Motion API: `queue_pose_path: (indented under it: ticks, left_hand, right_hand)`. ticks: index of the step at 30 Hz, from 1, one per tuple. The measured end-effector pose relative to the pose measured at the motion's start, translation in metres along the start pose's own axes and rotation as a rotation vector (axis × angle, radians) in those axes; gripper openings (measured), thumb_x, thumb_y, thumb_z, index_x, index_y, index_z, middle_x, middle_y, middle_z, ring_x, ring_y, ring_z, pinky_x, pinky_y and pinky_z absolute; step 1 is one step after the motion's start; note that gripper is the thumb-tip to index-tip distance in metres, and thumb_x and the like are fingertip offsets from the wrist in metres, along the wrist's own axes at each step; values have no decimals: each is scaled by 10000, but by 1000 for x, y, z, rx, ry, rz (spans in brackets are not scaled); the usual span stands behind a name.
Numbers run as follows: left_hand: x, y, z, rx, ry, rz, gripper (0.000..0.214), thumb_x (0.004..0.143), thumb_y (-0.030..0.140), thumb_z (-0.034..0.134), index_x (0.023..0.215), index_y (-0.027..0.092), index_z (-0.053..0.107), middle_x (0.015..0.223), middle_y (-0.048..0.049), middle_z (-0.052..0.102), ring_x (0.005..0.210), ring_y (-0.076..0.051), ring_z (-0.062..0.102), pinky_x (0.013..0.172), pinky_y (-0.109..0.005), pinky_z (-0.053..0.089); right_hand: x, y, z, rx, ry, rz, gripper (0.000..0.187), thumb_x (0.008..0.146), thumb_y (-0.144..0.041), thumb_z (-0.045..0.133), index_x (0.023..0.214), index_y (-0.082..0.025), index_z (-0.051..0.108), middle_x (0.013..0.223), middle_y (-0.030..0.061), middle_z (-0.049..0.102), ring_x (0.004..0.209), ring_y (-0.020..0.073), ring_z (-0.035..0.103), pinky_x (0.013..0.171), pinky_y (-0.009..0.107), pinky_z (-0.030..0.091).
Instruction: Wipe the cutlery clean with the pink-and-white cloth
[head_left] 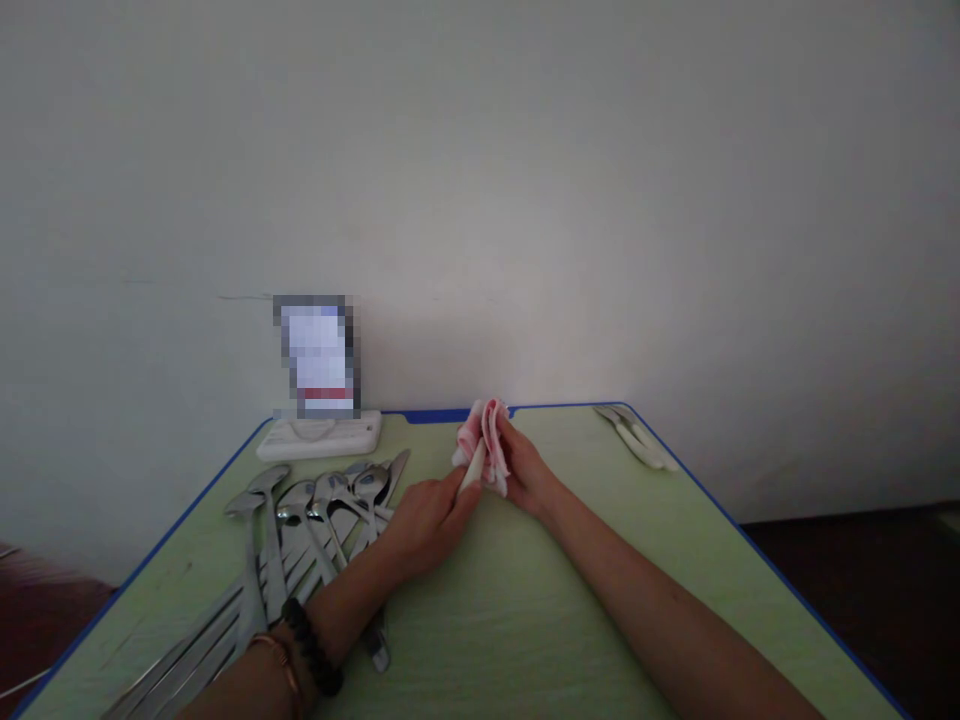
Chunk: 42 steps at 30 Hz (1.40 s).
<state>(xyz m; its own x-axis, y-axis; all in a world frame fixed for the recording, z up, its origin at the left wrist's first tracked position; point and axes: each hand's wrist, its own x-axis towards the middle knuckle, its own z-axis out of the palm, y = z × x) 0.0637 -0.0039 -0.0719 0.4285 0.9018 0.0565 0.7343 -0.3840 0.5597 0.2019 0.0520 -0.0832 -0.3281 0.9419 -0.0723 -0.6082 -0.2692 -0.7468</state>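
Observation:
My left hand (pixel 429 518) is closed around the white handle of a utensil (pixel 472 470) whose far end is buried in a pink and white cloth (pixel 482 438). My right hand (pixel 525 468) grips that cloth, wrapped around the utensil's end, near the far middle of the green table (pixel 525 620). What kind of utensil it is stays hidden by the cloth. A dark bead bracelet and a thin bangle sit on my left wrist.
A pile of several steel spoons and forks (pixel 315 520) lies at the left, under my left forearm. Two or three white-handled utensils (pixel 636 438) rest at the far right corner. A white stand (pixel 321 436) with a blurred screen stands against the wall.

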Motion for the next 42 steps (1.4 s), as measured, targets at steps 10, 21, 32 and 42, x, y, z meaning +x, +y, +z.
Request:
queue_pose_path:
  ticks: [10, 21, 32, 42]
  left_hand:
    - [0, 0, 0, 70, -3, 12, 373, 931, 375, 213, 897, 181, 529, 666, -30, 609, 615, -185, 580, 590, -258, 344]
    - [0, 1, -1, 56, -20, 8, 355, 931, 366, 223, 878, 181, 521, 621, -11, 582, 561, -165, 551, 552, -243, 316]
    - [1, 1, 0, 75, -11, 6, 359, 929, 368, 225, 832, 182, 515, 676, -35, 614, 626, -182, 583, 587, -254, 332]
    - [1, -2, 2, 90, -2, 13, 361, 928, 375, 231, 834, 184, 523, 660, -31, 614, 613, -184, 582, 578, -256, 321]
  right_hand:
    - [0, -2, 1, 66, -14, 96, 345, 794, -490, 546, 696, -163, 596, 556, -3, 616, 452, 94, 511, 440, 196, 386]
    - [2, 0, -2, 55, -21, 100, 325, 785, -480, 569, 727, -161, 587, 554, -21, 604, 439, 79, 506, 428, 182, 389]
    - [2, 1, -2, 46, -19, 118, 326, 800, -475, 548, 724, -161, 588, 557, -13, 595, 455, 87, 506, 409, 181, 364]
    - [1, 0, 0, 34, -23, 102, 320, 780, -477, 572, 717, -164, 577, 567, -15, 596, 469, 86, 519, 441, 185, 392]
